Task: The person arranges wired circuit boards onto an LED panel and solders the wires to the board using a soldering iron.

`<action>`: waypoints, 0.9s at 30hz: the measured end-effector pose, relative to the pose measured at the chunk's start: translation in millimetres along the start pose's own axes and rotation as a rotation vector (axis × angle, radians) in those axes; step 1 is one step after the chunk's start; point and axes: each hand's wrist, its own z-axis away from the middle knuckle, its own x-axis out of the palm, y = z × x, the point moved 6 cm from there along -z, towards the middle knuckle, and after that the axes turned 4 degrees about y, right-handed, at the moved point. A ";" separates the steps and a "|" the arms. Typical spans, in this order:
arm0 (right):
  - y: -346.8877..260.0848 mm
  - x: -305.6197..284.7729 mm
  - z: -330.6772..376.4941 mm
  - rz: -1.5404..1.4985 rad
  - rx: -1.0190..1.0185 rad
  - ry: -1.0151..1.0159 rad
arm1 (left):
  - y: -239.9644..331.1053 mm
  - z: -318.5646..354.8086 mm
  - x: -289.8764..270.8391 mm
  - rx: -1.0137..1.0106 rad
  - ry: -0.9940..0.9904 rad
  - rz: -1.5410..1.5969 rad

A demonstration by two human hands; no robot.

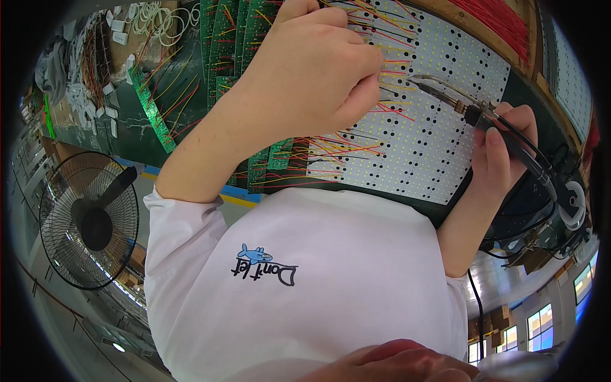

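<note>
Dark green covers the table [130, 132], which spreads under the work and carries everything near the hands. Off its left end, lower in the view, stands a round black fan with a wire cage [97, 229]. On the table lies a broad white panel dotted with pale yellow squares and black round spots [439, 149], directly in front of the person in a plain white short-sleeved shirt [356, 274]. Along the panel's left side, partly behind the left forearm, long green circuit boards [223, 44] lie close together. A thick bundle of red wires [499, 25] lies beyond the panel's upper right edge. The left hand [337, 79] is curled over the panel's left part; its fingertips are hidden, so whether it pinches anything cannot be told. The right hand [503, 143], at the panel's right edge, is wrapped around a black-handled soldering iron with a slim metal tube alongside [474, 116]. The iron points left across the panel, its tip near the left hand; contact cannot be made out. Smallest are the thin red, yellow and black wires [356, 145], fanning rightward over the panel from its left side.
</note>
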 end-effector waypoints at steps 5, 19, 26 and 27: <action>-0.3 0.6 -0.2 -0.018 0.009 -0.007 | 0.0 1.3 -1.3 0.003 0.008 -0.006; -0.2 -0.3 -2.5 -0.123 0.012 -0.025 | -0.6 0.8 -0.2 0.000 -0.012 -0.001; 5.5 -4.6 -2.6 -0.181 0.044 0.020 | 2.3 1.2 -1.7 0.027 0.019 -0.069; 4.3 -5.5 -2.6 -0.178 0.045 0.024 | 0.8 0.5 -1.7 0.015 0.001 -0.062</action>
